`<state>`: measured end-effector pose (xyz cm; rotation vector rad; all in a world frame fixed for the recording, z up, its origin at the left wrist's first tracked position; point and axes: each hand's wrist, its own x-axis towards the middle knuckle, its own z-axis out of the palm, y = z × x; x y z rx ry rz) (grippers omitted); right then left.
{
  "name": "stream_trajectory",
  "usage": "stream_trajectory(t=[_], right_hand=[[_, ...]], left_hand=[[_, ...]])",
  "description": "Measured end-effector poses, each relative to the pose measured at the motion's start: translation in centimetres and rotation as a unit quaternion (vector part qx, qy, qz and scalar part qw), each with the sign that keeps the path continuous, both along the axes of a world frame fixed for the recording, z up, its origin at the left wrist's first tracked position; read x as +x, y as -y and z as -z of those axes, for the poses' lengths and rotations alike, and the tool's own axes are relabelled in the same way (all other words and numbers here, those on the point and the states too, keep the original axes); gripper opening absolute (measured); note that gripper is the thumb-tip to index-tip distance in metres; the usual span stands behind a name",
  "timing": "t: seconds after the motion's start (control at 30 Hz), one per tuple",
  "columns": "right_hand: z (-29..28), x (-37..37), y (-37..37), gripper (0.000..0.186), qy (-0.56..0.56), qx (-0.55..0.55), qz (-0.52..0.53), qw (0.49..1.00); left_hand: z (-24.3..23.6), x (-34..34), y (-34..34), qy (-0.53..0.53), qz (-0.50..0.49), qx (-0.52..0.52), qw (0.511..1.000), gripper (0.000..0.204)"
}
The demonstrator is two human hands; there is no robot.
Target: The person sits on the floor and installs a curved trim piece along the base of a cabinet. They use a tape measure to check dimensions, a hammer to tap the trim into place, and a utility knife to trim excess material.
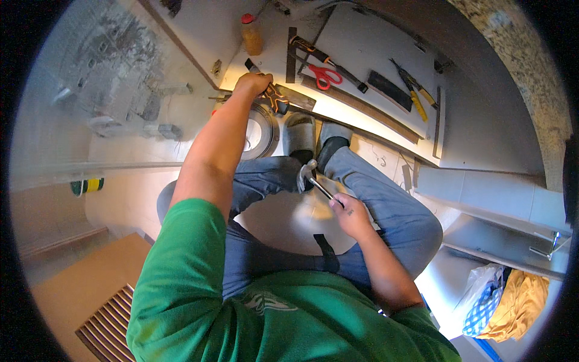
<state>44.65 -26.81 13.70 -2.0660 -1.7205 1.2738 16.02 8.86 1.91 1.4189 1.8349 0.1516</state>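
My left hand (253,84) is closed on an orange-and-black handled chisel (276,101), held at the edge of the lit white board beyond my feet. My right hand (348,211) grips a claw hammer (307,172) by its shaft, between my bent legs, head pointing away from me. On the board (392,72) lie another orange-and-black chisel (310,49), red-handled scissors (325,78), yellow-handled pliers (417,102), a dark rectangular block (389,90) and dark strips (365,111). A round metal ring (264,139) lies on the floor just below my left hand, partly hidden by my arm.
A bottle with a red cap (251,37) stands at the back. A marked grey panel (129,78) is on the left, above a cardboard sheet (84,265) and a slatted grate (105,320). An open cabinet (458,241) at the right holds bags and orange cloth (518,301).
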Motion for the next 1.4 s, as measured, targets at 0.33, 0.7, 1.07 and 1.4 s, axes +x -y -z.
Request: stream_trajectory(t=[0.33, 0.7, 1.07, 1.4], right_hand=[[0.2, -0.2, -0.5, 0.02, -0.009, 0.003, 0.01, 1.0], [-0.3, 2.9, -2.9, 0.016, -0.233, 0.035, 0.287, 0.928], [1.6, 2.3, -3.0, 0.016, -0.242, 0.011, 0.356, 0.902], [-0.7, 2.2, -3.4, 0.024, -0.28, 0.135, 0.354, 0.882]], left_hand=[[-2.4, 0.9, -1.4, -0.184, 0.115, 0.092, 0.972, 0.056], [-5.9, 12.5, -3.8, -0.209, 0.354, 0.319, 0.854, 0.046], [-3.8, 10.9, -6.7, -0.154, 0.421, 0.401, 0.799, 0.029], [-11.3, 4.1, 6.2, 0.073, 0.208, 0.306, 0.926, 0.036]])
